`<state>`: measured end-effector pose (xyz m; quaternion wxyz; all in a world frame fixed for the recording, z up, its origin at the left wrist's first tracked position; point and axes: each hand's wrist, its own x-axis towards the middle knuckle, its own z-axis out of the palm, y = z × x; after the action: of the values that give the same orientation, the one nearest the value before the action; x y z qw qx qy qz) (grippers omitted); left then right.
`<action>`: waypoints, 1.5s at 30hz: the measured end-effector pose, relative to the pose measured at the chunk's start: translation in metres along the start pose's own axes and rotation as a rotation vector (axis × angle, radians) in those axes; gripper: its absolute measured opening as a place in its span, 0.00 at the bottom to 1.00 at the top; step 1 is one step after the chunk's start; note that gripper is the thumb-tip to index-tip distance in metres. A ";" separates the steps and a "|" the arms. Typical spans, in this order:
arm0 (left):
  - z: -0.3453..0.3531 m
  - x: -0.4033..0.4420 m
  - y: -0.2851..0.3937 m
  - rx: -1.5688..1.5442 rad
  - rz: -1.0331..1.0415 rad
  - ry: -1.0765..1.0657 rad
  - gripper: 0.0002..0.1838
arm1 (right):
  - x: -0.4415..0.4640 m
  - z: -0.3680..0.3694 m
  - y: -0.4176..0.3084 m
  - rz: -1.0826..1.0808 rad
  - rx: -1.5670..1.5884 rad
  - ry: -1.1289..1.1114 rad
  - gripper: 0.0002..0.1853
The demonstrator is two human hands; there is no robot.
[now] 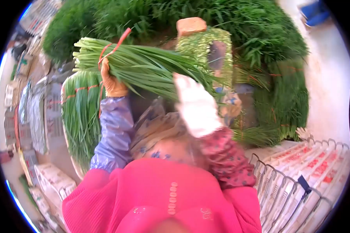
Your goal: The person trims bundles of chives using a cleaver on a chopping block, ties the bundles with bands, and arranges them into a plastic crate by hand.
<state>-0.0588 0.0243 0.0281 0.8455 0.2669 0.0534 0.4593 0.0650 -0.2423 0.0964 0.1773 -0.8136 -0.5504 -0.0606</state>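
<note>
My left hand (113, 83), in an orange glove, is closed around a bunch of Chinese chives (144, 62) near its cut pale ends. A red tie (114, 47) circles the bunch beside my fingers, its loose end sticking up. The leaves spread to the right across the view. Against those leaves lies my right hand (196, 101) in a white glove, blurred and overexposed. Its fingers look stretched out along the greens rather than wrapped round them. Below both arms, a crumpled clear plastic sheet (159, 120) covers my lap.
Tied chives (81, 112) are stacked at left. Ahead, a brick (191, 26) rests by a stand covered in green scraps (204, 44). Loose greens (256, 31) are heaped behind, with more bunches (289, 97) at right. A wire rack (284, 180) with white-and-red packaging stands at lower right.
</note>
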 end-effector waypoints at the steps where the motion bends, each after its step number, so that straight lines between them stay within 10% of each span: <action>1: -0.023 0.002 0.010 0.002 0.015 0.022 0.25 | -0.019 -0.003 0.014 0.061 0.255 -0.122 0.28; 4: -0.031 -0.012 0.034 0.099 0.009 -0.079 0.28 | -0.038 -0.030 0.053 0.224 0.161 -0.828 0.30; 8: -0.033 -0.022 0.038 0.244 0.119 -0.114 0.37 | -0.012 -0.054 0.065 0.359 0.041 -0.458 0.26; 10: -0.015 -0.022 0.035 0.268 0.076 -0.161 0.48 | 0.019 -0.065 0.022 0.270 0.612 0.057 0.31; 12: 0.007 -0.024 0.029 0.215 -0.033 -0.238 0.43 | 0.048 -0.079 -0.027 0.136 1.179 0.093 0.41; 16: 0.051 -0.031 0.021 0.209 -0.123 -0.308 0.44 | 0.092 -0.028 -0.047 -0.118 0.772 0.017 0.64; 20: 0.076 -0.035 0.031 0.491 -0.405 -0.243 0.40 | 0.056 0.017 -0.049 0.349 1.464 -0.203 0.61; 24: 0.080 -0.039 0.009 0.664 0.079 -0.303 0.56 | 0.041 0.037 -0.033 0.259 1.311 -0.033 0.46; 25: 0.089 -0.049 0.010 0.447 -0.115 -0.249 0.66 | 0.041 0.036 -0.034 0.285 1.073 0.013 0.47; 29: 0.098 -0.065 -0.001 0.330 0.172 -0.089 0.65 | 0.054 0.013 -0.066 0.131 0.647 0.104 0.47; 34: 0.135 -0.066 0.102 0.274 0.125 0.131 0.44 | 0.105 -0.028 -0.136 -0.215 0.600 0.088 0.48; 38: 0.087 -0.096 0.205 0.612 0.305 0.212 0.24 | 0.120 -0.033 -0.174 -0.454 0.756 -0.340 0.49; 40: 0.043 -0.142 0.276 0.871 0.481 0.305 0.21 | 0.139 -0.024 -0.169 -0.820 0.746 -0.513 0.42; 45: 0.050 -0.237 0.437 1.299 0.536 0.537 0.29 | 0.172 0.051 -0.124 -0.620 0.561 -0.599 0.27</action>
<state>-0.5050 0.0036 0.2529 0.3351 0.5946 0.4514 0.5748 0.0129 -0.0332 0.1271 0.1972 -0.5152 -0.7873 0.2753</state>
